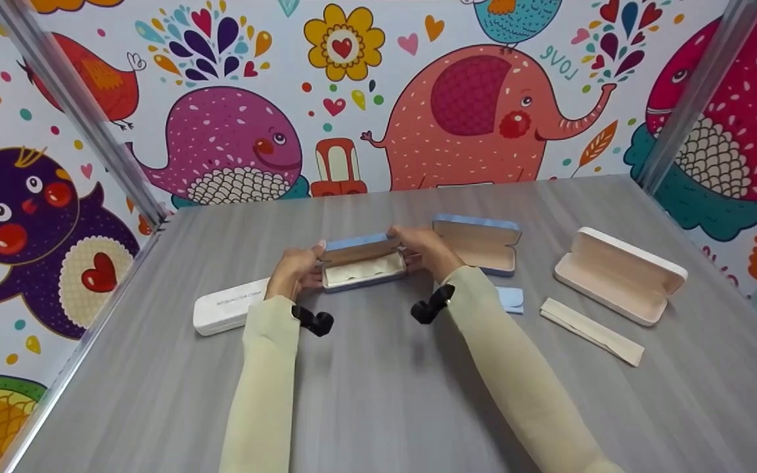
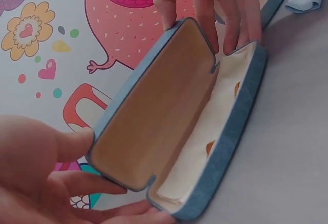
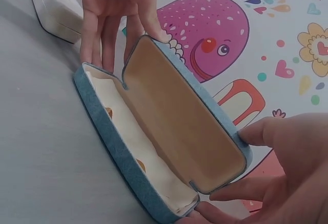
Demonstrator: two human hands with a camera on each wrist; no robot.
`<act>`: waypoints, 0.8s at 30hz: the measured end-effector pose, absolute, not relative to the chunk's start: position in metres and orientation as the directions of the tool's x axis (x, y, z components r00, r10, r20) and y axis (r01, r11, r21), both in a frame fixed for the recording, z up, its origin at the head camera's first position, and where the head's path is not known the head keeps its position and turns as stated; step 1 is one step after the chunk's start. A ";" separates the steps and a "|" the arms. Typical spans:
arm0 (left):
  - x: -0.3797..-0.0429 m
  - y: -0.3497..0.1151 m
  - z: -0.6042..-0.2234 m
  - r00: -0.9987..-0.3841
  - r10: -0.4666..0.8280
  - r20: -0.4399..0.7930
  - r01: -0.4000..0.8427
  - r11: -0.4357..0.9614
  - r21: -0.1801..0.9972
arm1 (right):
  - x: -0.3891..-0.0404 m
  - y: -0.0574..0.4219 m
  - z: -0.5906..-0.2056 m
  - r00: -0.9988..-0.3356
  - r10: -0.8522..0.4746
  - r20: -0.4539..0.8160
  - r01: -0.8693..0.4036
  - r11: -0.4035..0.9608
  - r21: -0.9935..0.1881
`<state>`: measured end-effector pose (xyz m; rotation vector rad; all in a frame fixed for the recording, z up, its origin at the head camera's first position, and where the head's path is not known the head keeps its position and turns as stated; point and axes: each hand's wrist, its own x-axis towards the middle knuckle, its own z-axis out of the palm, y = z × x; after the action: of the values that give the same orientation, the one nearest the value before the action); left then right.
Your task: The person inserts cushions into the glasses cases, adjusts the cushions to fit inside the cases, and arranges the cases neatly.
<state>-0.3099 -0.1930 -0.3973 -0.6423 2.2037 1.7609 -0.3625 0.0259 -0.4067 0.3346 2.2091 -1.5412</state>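
Note:
Both hands hold a blue glasses case (image 1: 360, 248) by its two ends, its lid raised and its tan lining showing. My left hand (image 1: 292, 268) grips the left end, thumb on the lid's edge and fingers against the base. At the other end, my right hand (image 1: 426, 249) has its thumb on the lid and its fingers along the base. Inside the base lies a folded cream cloth (image 2: 197, 137) with small orange-brown marks along one edge. The wrist views show the case (image 3: 179, 116) from both sides; the fingertips under its ends are partly hidden.
A closed white case (image 1: 227, 307) with lettering lies left. Right of the hands are another opened blue case (image 1: 477, 243), a folded light-blue cloth (image 1: 512, 299), a cream cloth strip (image 1: 592, 332) and an opened white case (image 1: 621, 276). A patterned wall (image 1: 345, 118) borders the grey table (image 1: 365, 394).

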 end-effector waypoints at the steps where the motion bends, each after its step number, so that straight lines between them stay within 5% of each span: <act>1: -0.310 -0.193 -0.398 -0.875 -0.183 -0.449 -0.478 0.179 0.860 | -0.362 0.026 -0.407 -0.883 -0.043 -0.467 0.424 0.352 -0.834; 24: -0.303 -0.192 -0.410 -0.905 -0.183 -0.384 -0.417 0.199 0.887 | -0.349 0.033 -0.411 -0.912 -0.099 -0.399 0.359 0.281 -0.890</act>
<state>-0.3034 -0.1916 -0.4105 -0.5790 2.2743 1.7828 -0.3486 0.0330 -0.4113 0.2346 2.1797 -1.6665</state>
